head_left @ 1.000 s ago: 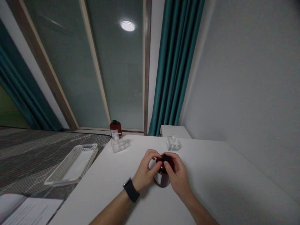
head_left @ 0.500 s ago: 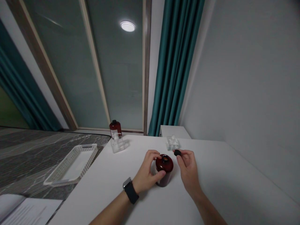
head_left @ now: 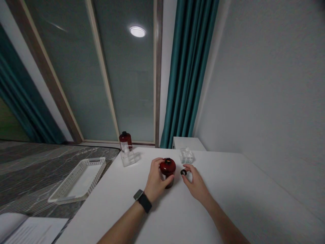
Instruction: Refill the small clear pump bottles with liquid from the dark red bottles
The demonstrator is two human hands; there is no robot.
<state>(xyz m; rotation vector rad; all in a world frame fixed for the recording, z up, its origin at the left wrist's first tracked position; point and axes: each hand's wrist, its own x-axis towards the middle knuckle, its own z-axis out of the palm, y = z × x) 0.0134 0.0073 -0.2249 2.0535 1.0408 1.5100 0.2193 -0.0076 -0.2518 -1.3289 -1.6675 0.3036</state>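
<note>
My left hand (head_left: pixel 156 181), with a dark watch on its wrist, is wrapped around a dark red-brown bottle (head_left: pixel 168 166) on the white table. The bottle's neck is uncapped. Just to its right, my right hand (head_left: pixel 195 184) pinches a small black cap (head_left: pixel 183 172) between thumb and fingers, its hollow underside turned toward me. The cap is apart from the bottle. Behind the right hand sits a clear plastic pump bottle (head_left: pixel 187 156). Another clear pump bottle (head_left: pixel 127 158) stands at the far left of the table, in front of a second red-brown bottle (head_left: pixel 125 139) with a black cap.
A white perforated basket (head_left: pixel 95 174) lies on the grey patterned surface (head_left: pixel 30 173) left of the white table (head_left: pixel 122 217). An open booklet (head_left: pixel 38 230) is at the lower left. Beyond the table stands a white cabinet (head_left: pixel 190 143) by a teal curtain (head_left: pixel 189 74).
My left hand has shifted the bottle left and slightly away from me. My right hand has moved left and down a little, turning the cap so its hollow side shows.
</note>
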